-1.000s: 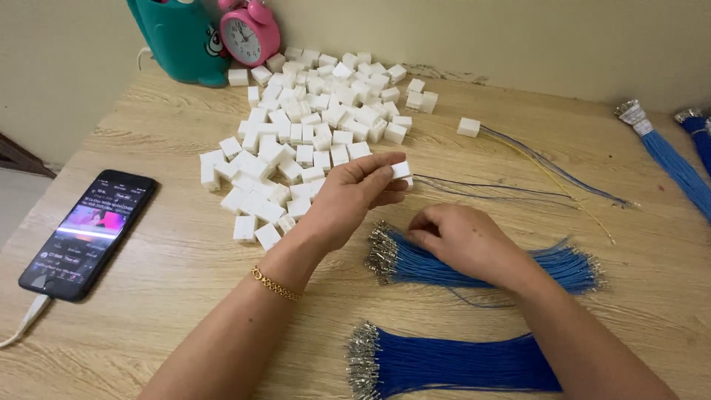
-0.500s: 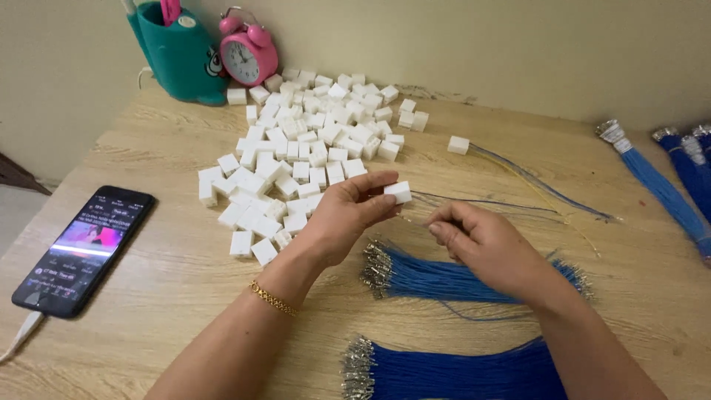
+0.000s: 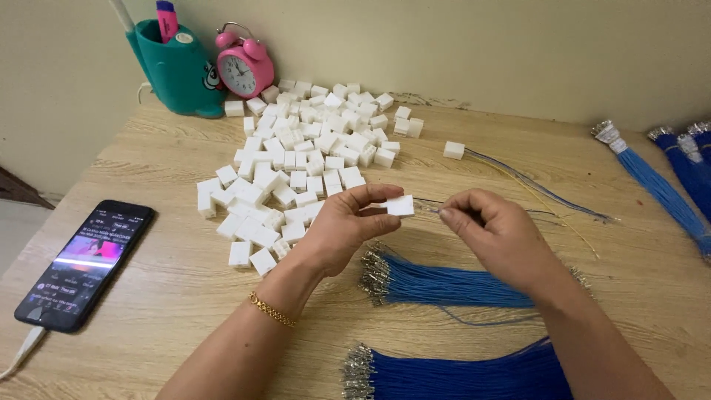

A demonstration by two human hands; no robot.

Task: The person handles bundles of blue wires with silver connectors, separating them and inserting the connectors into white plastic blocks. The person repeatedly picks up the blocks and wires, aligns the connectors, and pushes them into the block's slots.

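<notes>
Pinching a small white block [image 3: 401, 205] in its fingertips, the left hand [image 3: 344, 226] holds it up over the table [image 3: 148, 296]. Just to its right, the right hand [image 3: 492, 230] pinches a thin wire [image 3: 427, 207] that points sideways at the block.

Pale cream wall [image 3: 481, 44], light wooden table [image 3: 163, 296], soft even light

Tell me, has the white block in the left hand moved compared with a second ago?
Yes. The white block in the left hand sat by the edge of the pile of white blocks; now it is farther from the pile, nearer the right hand.
</notes>
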